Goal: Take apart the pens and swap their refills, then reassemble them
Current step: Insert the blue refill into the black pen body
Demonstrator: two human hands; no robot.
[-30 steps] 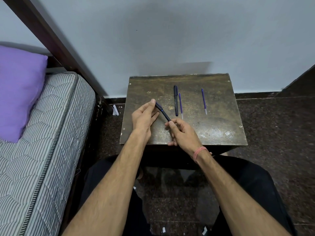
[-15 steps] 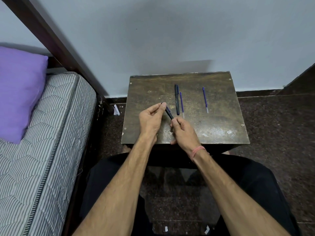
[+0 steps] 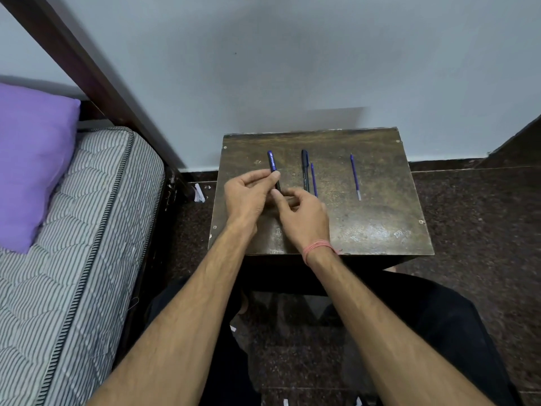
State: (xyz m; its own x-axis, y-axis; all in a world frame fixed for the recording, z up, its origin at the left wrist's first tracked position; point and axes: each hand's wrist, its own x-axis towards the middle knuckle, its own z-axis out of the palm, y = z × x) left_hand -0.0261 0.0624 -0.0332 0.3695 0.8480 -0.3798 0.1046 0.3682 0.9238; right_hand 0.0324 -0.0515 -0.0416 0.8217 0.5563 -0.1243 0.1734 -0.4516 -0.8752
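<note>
A blue pen barrel (image 3: 272, 163) points away from me over the left part of the small brown table (image 3: 380, 218). My left hand (image 3: 248, 194) pinches its middle between thumb and fingers. My right hand (image 3: 301, 215) pinches the barrel's near end, which the fingers hide. To the right a black pen (image 3: 305, 169) lies on the table with a thin purple refill (image 3: 313, 178) right beside it. A second purple refill (image 3: 355, 175) lies alone further right.
The table stands against a pale wall. A bed with a striped mattress (image 3: 73, 244) and a purple pillow (image 3: 29, 159) is on the left, its dark wooden post (image 3: 96, 77) slanting up. Dark speckled floor surrounds the table; my legs are below its front edge.
The barrel in my hands has turned from slanting toward the right to pointing almost straight away, its blue end now showing. Both hands have closed in together around it.
</note>
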